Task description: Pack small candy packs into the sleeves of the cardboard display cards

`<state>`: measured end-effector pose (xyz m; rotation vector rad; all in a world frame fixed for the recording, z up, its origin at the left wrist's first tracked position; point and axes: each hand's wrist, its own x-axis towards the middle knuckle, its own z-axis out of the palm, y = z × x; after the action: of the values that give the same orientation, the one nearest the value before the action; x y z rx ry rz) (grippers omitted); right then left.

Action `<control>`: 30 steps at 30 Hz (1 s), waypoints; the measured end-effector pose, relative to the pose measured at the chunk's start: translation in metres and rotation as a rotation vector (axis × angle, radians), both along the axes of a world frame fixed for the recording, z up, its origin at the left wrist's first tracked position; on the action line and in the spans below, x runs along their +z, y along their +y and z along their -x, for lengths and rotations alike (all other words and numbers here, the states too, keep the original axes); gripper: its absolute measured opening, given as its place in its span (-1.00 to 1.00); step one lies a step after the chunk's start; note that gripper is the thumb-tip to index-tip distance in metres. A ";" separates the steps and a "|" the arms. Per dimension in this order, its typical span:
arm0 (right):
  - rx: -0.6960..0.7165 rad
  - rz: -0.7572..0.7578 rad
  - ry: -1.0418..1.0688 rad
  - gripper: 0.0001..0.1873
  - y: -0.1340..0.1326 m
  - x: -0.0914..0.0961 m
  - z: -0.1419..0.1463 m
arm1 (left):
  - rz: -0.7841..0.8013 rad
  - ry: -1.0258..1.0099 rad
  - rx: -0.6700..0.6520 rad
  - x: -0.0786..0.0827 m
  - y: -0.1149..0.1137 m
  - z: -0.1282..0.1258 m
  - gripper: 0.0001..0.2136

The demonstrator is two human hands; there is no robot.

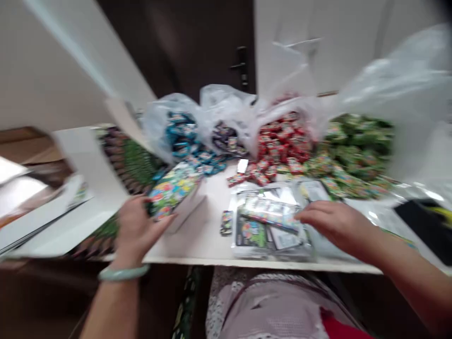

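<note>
My left hand (136,230) is closed around the near end of a colourful printed stack of flat cards or a box (176,186), tilted above the table; blur hides its exact kind. My right hand (328,223) has its fingertips pinched at the right end of a long, clear-wrapped printed packet (270,214). That packet lies over clear plastic bags (250,235) holding flat printed cards. Just left of the bags is a small dark printed packet (226,222), apart from both hands.
Along the back, plastic bags spill blue packets (181,134), dark purple packets (229,139), red packets (284,139) and green packets (360,146). Fanned green and brown printed pieces (137,162) stand at left. A black item (423,230) lies at right. The white table's front edge (212,262) is near.
</note>
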<state>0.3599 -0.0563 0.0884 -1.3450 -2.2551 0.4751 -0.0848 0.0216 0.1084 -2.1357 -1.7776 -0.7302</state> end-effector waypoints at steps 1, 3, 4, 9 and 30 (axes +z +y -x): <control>0.170 -0.050 0.004 -0.69 0.018 0.011 0.042 | -0.027 0.026 0.039 0.001 -0.010 0.013 -0.50; 0.457 -0.185 0.045 -0.64 0.044 0.036 0.118 | -0.061 0.047 0.046 -0.003 -0.020 0.021 -0.47; 0.564 -0.240 0.083 -0.63 0.054 0.047 0.150 | -0.075 0.052 0.038 -0.006 -0.022 0.020 -0.48; 0.755 -0.218 0.413 -0.59 0.092 0.071 0.245 | -0.112 -0.013 0.006 -0.014 -0.024 0.008 -0.62; 0.138 0.358 0.329 -0.44 0.147 0.021 0.306 | -0.109 -0.070 -0.015 -0.018 -0.024 0.017 -0.62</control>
<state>0.0537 0.0904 0.1098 -1.1680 -2.0564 1.1065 -0.1019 -0.0022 0.0900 -2.0786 -1.7156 -0.8945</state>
